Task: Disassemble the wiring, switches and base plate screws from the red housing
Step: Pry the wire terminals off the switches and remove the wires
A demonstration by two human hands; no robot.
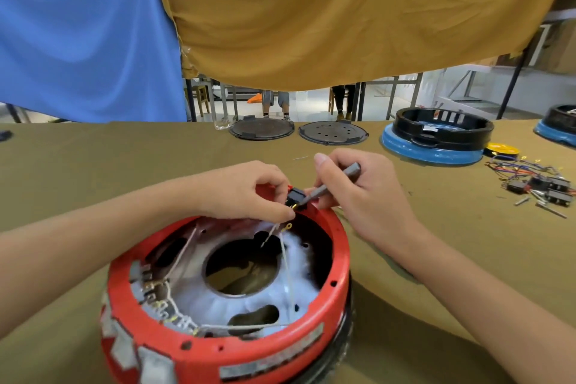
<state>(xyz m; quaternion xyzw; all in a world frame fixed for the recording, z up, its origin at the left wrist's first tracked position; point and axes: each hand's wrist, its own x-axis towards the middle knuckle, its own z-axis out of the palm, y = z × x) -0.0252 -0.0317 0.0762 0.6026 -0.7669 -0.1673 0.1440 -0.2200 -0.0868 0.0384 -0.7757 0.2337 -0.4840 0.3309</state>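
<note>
The left hand (249,190) pinches a black switch (295,197) at the red housing's (330,299) far rim. The right hand (358,193) grips a grey tool (335,181), its tip against the switch.

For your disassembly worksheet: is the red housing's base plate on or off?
Off. The red housing lies open side up, its white insulation, central hole and wires exposed to the head camera.

The housing (224,299) is cut off by the bottom edge, the tool (335,179) tip hides behind the switch (296,196), and the parts (539,184) at the surface's right edge are too small to tell.
</note>
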